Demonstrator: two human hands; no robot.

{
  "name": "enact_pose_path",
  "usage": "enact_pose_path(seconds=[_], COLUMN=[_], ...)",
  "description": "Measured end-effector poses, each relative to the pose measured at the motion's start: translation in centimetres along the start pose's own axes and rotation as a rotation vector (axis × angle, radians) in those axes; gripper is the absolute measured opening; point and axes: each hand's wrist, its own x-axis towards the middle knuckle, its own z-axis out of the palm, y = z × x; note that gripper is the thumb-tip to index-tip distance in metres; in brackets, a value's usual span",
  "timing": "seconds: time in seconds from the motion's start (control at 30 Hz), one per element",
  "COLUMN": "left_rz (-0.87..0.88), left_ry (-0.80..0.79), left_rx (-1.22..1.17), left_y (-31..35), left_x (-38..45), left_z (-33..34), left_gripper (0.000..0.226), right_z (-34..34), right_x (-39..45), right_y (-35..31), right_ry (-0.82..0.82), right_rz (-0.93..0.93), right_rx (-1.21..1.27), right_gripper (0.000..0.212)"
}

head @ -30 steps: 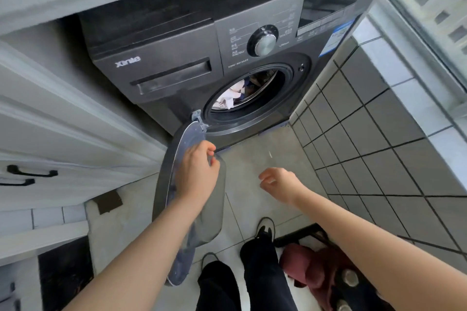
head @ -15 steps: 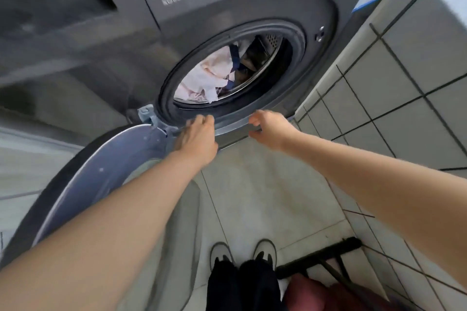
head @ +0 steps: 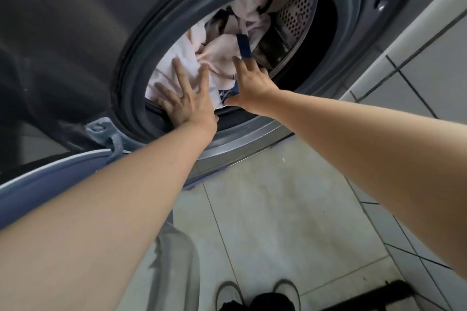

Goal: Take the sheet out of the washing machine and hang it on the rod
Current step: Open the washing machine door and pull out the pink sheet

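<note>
A pale pink sheet (head: 217, 53) with dark blue trim lies bunched inside the drum of the dark grey washing machine (head: 75, 33). The round opening has a thick grey rubber seal (head: 131, 88). My left hand (head: 187, 101) reaches into the opening with fingers spread straight, over the lower left of the sheet. My right hand (head: 249, 86) is beside it, fingers extended toward the sheet near a blue strip. Neither hand grips the cloth. No rod is in view.
The machine's door (head: 38, 179) hangs open at lower left, under my left forearm. A tiled wall (head: 417, 78) runs along the right. Pale floor tiles (head: 278, 222) lie below, with my shoes (head: 257, 293) and a dark bar (head: 374, 295) at the bottom.
Both hands moved from the lower rim of the opening up into the drum, reaching the sheet. The camera came much closer to the machine.
</note>
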Motion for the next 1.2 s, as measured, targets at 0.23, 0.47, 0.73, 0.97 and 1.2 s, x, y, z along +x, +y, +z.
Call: enact_pose_path(seconds=[0.23,0.47,0.73,0.97,1.2], left_rz=[0.094,0.208,0.247,0.312,0.655], left_ry=[0.059,0.156,0.266,0.177,-0.004], left_rx=[0.126,-0.101,-0.499,-0.508,-0.475], left_y=[-1.0,-1.5,0.0,0.0,-1.2], left_x=[1.9,1.6,-4.1,-13.9,-22.6], left_z=[1.8,0.9,-0.4,-2.2,-3.0], left_gripper=[0.056,0.046,0.031,0.025,0.039], right_z=[-0.3,1.9,0.1,-3.6,-2.9], right_x=[4.1,4.2,-1.7,-11.2,-17.1], right_y=[0.5,0.2,0.3,0.4,0.5], right_ry=[-0.058,-0.136,0.133,-0.232,-0.439], right_rz=[-0.021,-0.021,0.155,0.427,0.481], right_rx=[-0.171,-0.228,0.537,1.024,0.668], right_gripper=[0.121,0.061,0.026,0.038,0.073])
